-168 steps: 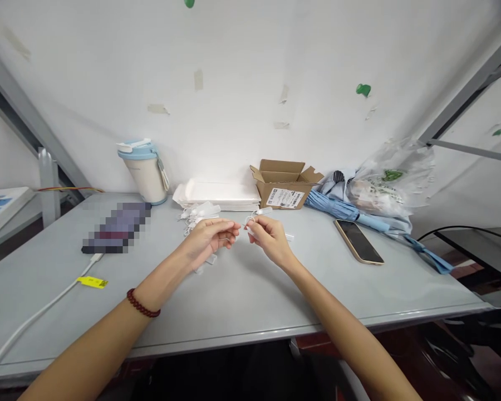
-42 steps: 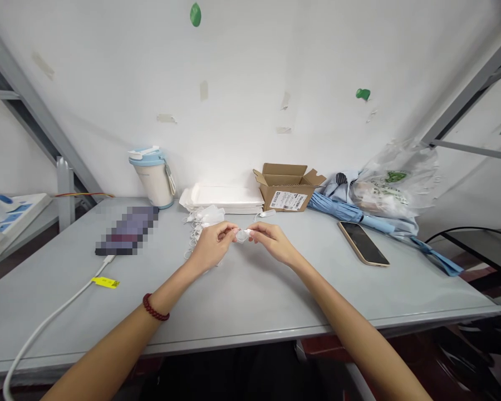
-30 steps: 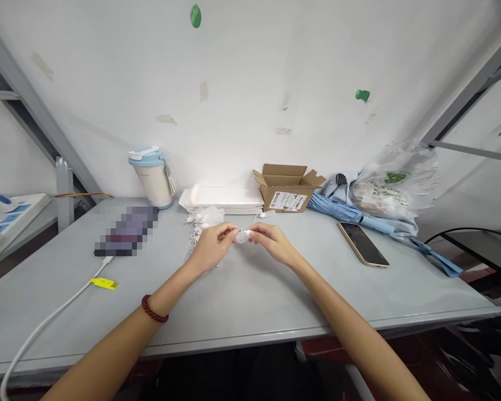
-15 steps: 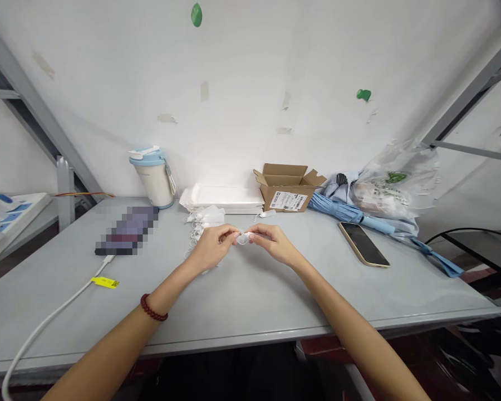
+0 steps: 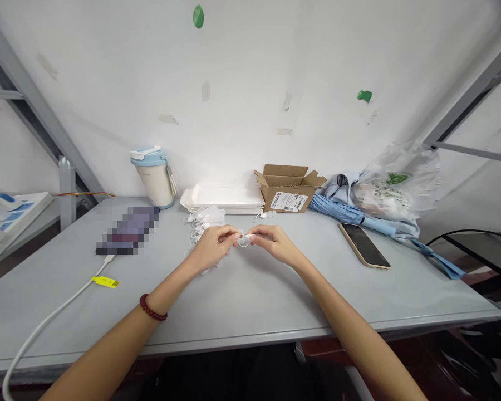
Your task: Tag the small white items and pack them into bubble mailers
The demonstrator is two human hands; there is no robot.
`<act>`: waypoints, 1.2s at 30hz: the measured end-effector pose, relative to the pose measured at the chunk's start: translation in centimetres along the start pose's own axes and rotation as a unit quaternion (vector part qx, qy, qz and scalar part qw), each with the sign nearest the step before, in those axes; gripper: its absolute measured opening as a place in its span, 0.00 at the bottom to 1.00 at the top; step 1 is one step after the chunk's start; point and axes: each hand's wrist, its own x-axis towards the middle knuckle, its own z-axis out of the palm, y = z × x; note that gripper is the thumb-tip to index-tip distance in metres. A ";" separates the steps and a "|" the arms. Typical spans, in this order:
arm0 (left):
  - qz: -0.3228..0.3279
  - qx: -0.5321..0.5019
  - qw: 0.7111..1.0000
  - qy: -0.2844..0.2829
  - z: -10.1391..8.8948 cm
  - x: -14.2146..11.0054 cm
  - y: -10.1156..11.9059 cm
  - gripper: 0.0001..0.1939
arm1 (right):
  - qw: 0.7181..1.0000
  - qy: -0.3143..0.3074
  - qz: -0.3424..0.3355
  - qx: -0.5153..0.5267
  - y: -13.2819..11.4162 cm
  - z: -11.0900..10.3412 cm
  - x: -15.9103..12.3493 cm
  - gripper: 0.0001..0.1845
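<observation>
Over the middle of the table, both hands meet at a small white tag with a thin looped string [image 5: 244, 240]. My left hand [image 5: 215, 245] pinches its left side between thumb and fingers. On the other side, my right hand [image 5: 273, 243] is closed on the tag's right end; the fingertips hide much of it. Several similar white tags with strings [image 5: 209, 216] lie in a heap behind and beside my left hand, partly covered by it. One more white tag [image 5: 268, 214] rests in front of the cardboard box.
Along the wall stand a cup with a blue lid [image 5: 153, 178], a stack of white envelopes [image 5: 229, 197], an open cardboard box [image 5: 287, 192], a folded blue umbrella [image 5: 338, 207] and a plastic bag [image 5: 394, 189]. A phone [image 5: 364, 245] lies right; a blurred-out device [image 5: 127, 231] with a white cable [image 5: 54, 312] lies left.
The fingertips have shifted very slightly around the white tag, and its string loop shows a little more. Everything else stays in place, apart from a small shift of the view.
</observation>
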 end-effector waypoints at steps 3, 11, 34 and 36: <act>0.000 0.018 1.000 -0.007 0.2 -0.1 0.2 0.14 | 1.000 -0.004 -0.008 -0.012 0.2 0.3 0.0 0.13; -0.001 -0.015 1.000 0.025 0.0 -0.2 1.4 0.15 | 1.000 0.021 -0.011 0.014 -0.5 0.2 -0.1 0.13; -0.027 -0.064 0.997 0.018 -0.1 -0.1 1.6 0.13 | 0.999 0.022 -0.011 0.042 -0.7 0.2 -0.2 0.14; -0.031 -0.073 0.997 0.019 -0.1 -0.1 1.5 0.13 | 0.999 0.025 -0.011 0.038 -0.7 0.2 -0.2 0.14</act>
